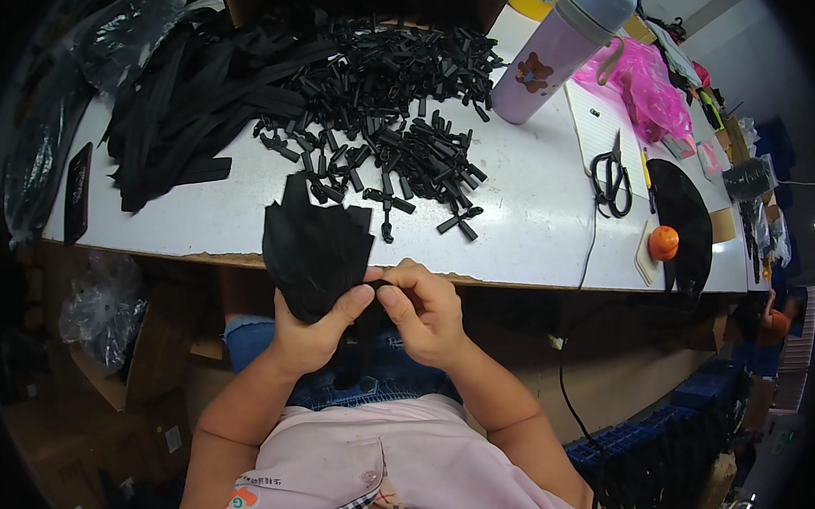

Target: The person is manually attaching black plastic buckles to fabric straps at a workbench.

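- Plainly largest was one white table [195, 211], its far edge mostly hidden by the things on it
- One heap of black strips [203, 108] sprawled at the left, too tangled to count
- One pile of small black pieces [397, 78] lay beside it, overlapping and uncountable
- One pink plastic bag [645, 91] was partly covered by one lilac bottle [545, 64]
- One fanned black bundle [316, 251] showed at the table's near edge, its layers hard to separate
- Two hands: the left [315, 339] closed around the bundle's base, most fingers hidden behind it; the right [420, 314], curled, pinched a narrow black end [380, 285] between thumb and forefinger
- One pair of scissors [612, 181] lay at the right
- One orange round fruit [664, 242] sat nearby
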`<state>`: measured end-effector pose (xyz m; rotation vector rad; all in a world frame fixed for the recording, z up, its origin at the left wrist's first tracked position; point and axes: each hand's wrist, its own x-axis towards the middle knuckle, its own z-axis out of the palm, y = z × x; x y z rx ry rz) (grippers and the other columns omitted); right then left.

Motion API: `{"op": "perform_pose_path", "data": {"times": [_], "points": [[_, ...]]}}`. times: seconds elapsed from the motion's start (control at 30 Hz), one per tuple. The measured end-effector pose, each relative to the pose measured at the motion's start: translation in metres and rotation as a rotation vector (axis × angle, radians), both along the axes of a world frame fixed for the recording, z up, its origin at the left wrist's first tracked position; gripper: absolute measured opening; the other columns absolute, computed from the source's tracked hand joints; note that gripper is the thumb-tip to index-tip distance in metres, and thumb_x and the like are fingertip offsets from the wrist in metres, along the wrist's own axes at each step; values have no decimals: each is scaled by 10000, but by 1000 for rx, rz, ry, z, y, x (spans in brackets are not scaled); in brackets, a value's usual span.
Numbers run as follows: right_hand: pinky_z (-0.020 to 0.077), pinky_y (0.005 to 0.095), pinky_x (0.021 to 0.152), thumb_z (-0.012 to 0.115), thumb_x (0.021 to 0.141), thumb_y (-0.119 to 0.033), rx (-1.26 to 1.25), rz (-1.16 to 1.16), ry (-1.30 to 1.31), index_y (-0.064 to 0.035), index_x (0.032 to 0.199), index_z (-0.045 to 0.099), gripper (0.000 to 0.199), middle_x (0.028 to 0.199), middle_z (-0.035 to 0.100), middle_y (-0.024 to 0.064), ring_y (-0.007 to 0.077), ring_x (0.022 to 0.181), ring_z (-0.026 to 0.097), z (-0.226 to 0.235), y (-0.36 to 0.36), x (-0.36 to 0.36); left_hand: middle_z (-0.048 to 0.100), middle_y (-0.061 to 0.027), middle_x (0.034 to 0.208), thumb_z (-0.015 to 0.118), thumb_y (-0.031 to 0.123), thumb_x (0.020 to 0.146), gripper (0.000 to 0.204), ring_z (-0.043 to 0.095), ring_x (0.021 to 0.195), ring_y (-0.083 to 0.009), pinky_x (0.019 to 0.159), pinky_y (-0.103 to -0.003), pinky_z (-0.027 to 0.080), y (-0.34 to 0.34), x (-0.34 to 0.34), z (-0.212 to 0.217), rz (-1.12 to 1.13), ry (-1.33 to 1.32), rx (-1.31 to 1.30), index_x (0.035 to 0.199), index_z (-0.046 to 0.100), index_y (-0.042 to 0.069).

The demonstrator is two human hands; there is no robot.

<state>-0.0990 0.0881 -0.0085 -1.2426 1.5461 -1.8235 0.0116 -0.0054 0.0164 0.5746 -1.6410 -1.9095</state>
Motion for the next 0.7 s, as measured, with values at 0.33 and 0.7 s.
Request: {"op": "perform_pose_path", "data": {"times": [0.33, 0.7], "points": [[324, 221, 405, 607, 679, -61, 236, 264, 99, -18, 753, 528, 116, 581, 465, 31, 98, 445, 411, 18, 2, -14, 571, -20, 749, 579, 98, 779, 114, 516, 652, -79, 599, -204, 429, 4, -1, -12, 108, 48, -50, 851, 576, 11], [405, 220, 473, 641, 641, -3, -162, -176, 498, -28, 842, 594, 208, 760, 528, 76, 144, 571, 494, 25, -12, -10, 577, -48, 892, 628, 34, 714, 278, 528, 796, -91, 685, -223, 441, -4, 2, -10, -134, 20, 59, 978, 546, 7]]}}
